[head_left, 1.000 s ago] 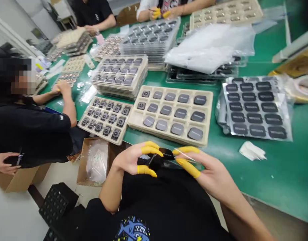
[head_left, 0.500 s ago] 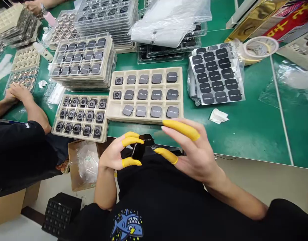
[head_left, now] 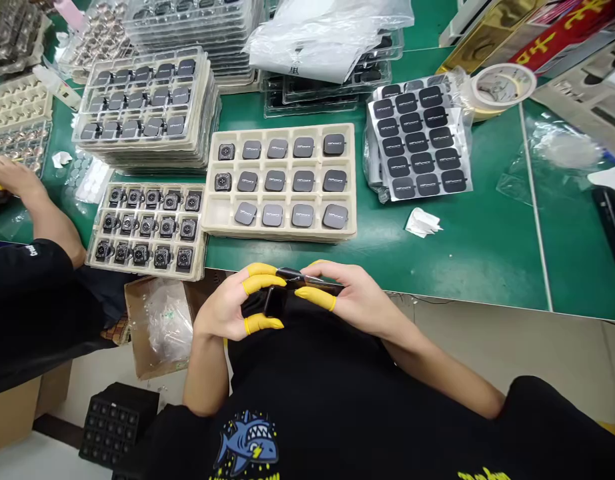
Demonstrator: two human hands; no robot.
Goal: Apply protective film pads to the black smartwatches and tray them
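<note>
L hand [head_left: 222, 310] grips black watch [head_left: 275, 303], R hand [head_left: 365, 300] at dark sticker [head_left: 289, 275].
Both hands just off the bench [head_left: 487, 260] edge, in yellow finger cots [head_left: 262, 282]. L grip closed on watch, thumb below, fingers above; sticker btwn hands, one end by L fingertips. R fingertips near its other end; can't tell if R grip is pinching it. On bench: beige tray [head_left: 220, 213] w/ dark square pcs, watch tray [head_left: 200, 233] touching/just beside it (can't tell), sticker sheets [head_left: 420, 143] to R.
</note>
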